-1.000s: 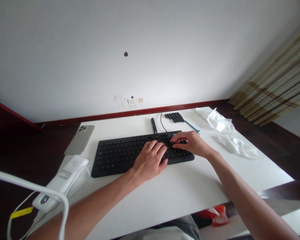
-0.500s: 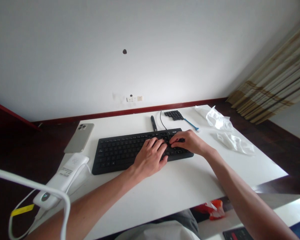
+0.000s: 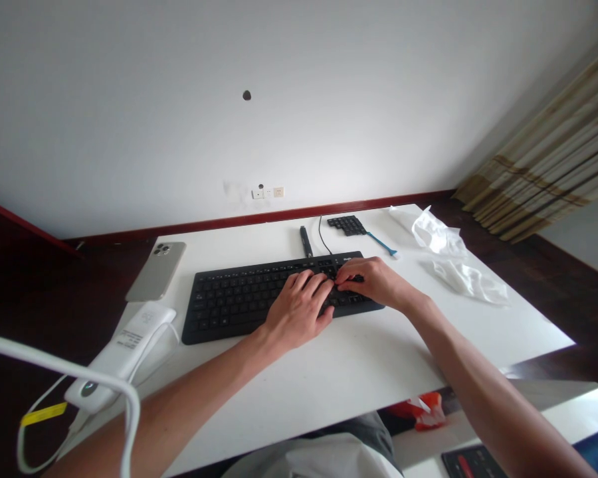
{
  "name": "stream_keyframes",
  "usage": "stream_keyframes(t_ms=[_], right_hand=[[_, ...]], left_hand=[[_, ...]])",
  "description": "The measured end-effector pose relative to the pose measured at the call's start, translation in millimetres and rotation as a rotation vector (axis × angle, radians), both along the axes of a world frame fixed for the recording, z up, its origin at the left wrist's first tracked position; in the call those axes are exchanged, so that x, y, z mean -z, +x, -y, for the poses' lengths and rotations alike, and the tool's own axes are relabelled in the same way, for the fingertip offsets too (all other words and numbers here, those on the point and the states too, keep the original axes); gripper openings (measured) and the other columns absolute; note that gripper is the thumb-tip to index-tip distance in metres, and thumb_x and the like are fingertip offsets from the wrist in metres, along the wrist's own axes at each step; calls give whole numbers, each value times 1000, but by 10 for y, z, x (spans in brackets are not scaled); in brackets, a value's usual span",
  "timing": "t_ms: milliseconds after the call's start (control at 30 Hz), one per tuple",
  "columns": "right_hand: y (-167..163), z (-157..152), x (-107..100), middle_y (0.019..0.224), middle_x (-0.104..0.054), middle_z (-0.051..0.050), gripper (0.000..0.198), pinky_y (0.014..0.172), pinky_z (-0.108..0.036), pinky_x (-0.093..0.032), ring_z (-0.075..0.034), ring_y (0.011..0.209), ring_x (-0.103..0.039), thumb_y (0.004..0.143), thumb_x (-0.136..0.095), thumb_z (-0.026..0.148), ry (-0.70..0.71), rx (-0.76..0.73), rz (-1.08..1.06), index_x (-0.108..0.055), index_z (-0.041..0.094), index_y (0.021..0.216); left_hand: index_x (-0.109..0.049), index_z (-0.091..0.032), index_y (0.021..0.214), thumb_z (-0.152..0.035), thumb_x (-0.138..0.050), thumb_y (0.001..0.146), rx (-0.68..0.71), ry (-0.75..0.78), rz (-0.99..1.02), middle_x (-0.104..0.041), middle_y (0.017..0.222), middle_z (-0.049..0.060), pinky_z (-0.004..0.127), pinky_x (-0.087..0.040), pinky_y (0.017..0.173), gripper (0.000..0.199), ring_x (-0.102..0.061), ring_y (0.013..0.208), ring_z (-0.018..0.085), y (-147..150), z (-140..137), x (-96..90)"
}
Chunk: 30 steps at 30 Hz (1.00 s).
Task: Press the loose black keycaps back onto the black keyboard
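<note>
A black keyboard (image 3: 239, 299) lies across the white table in front of me. My left hand (image 3: 299, 309) rests on its right half, palm down, with the fingers spread over the keys and the thumb apart. Close beside it, my right hand (image 3: 366, 279) is over the keyboard's right end, thumb and fingertips pinched together at the keys. Whatever is between those fingertips is too small or hidden to make out. Behind the keyboard lie a block of black keycaps (image 3: 347, 225), a thin blue tool (image 3: 381, 245) with a pale tip and a black pen-like stick (image 3: 305, 241).
On the left are a phone (image 3: 157, 272) lying camera side up and a white device (image 3: 124, 355) with a cable (image 3: 54, 362). Crumpled clear plastic bags (image 3: 436, 232) lie at the right. A red wrapper (image 3: 426, 411) shows below the table's front edge.
The view has tipped slightly, so the scene sits a little higher. My right hand has shifted slightly left toward my left hand, which stays on the keys.
</note>
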State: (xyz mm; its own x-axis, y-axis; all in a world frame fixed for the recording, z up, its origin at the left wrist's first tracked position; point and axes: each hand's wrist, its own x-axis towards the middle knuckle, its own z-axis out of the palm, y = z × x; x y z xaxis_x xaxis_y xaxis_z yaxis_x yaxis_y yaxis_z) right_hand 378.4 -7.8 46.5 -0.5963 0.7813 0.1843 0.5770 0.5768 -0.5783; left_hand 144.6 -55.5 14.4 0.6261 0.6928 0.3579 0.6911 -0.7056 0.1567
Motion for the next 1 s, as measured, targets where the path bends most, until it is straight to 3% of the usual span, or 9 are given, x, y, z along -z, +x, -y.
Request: stream_keyframes(t_ms=[400,667,767,1000], right_hand=[[51,-27,-7,92,-74,-4,11,75,-31,-52,-19,82,-68,94,-67,29,-83,-28,-15,-77,23,92],[57,-23,-36,92,-75,-3,11,75,-31,-51,-19,82,-68,92,-69,32,-67,-10,-11,-77,24,92],[81,-48,-15,88,-76,-3,17,72,-32,-52,-19,77,-66,91,-71,39,-55,107,-62,-78,24,91],[303,-292,253,81,-76,-5,30,68,-35,-51,-21,70,-63,87,-71,50,112,578,-340,-78,21,87]], left_hand=[[-58,-17,141,-38,-53,101,-7,-11,-24,-61,142,10,47,-41,111,45,-49,132,32,-3,-5,6],[-58,-18,141,-37,-53,101,-4,-14,-4,-61,143,11,49,-42,110,45,-49,132,33,1,-11,16],[-57,-18,143,-37,-52,101,-1,-22,1,-60,143,11,49,-42,111,46,-49,132,32,0,-14,13],[-51,-24,150,-49,-55,100,-20,-43,-21,-49,156,10,53,-36,119,56,-42,142,33,-7,-5,-13]])
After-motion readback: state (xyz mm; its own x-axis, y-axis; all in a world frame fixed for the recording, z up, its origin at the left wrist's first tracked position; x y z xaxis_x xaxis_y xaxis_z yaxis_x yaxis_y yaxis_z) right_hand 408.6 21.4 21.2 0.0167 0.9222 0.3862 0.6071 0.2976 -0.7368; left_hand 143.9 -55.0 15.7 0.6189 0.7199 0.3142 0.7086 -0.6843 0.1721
